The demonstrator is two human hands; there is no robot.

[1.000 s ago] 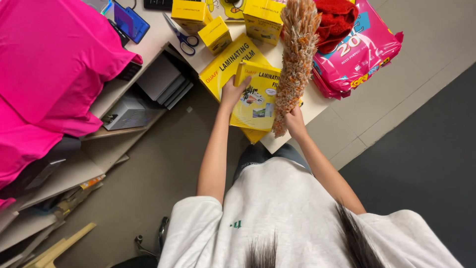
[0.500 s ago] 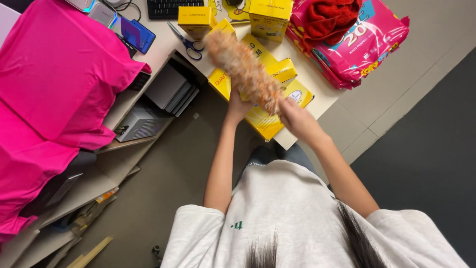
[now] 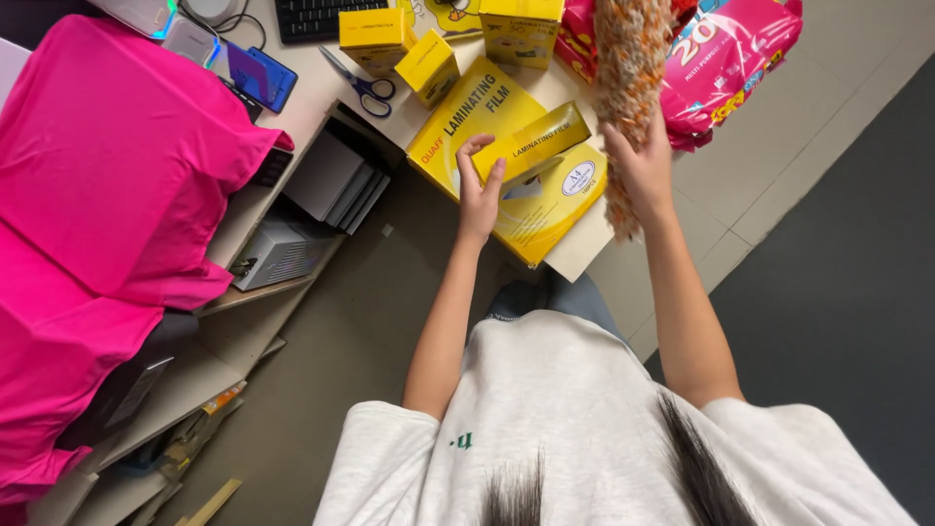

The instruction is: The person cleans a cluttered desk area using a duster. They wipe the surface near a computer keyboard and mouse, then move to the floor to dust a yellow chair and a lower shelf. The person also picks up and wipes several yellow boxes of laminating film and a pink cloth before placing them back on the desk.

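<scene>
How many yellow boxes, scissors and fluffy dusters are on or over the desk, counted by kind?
Yellow boxes: 6
Scissors: 1
Fluffy duster, in right hand: 1
Total: 8
Left hand rests on the boxes.

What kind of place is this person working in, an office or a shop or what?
Most likely an office or craft workspace. The desk holds yellow boxes of office supplies, scissors and a keyboard, with office machines on a shelf beneath. The right hand holds a fuzzy orange bundle.
</scene>
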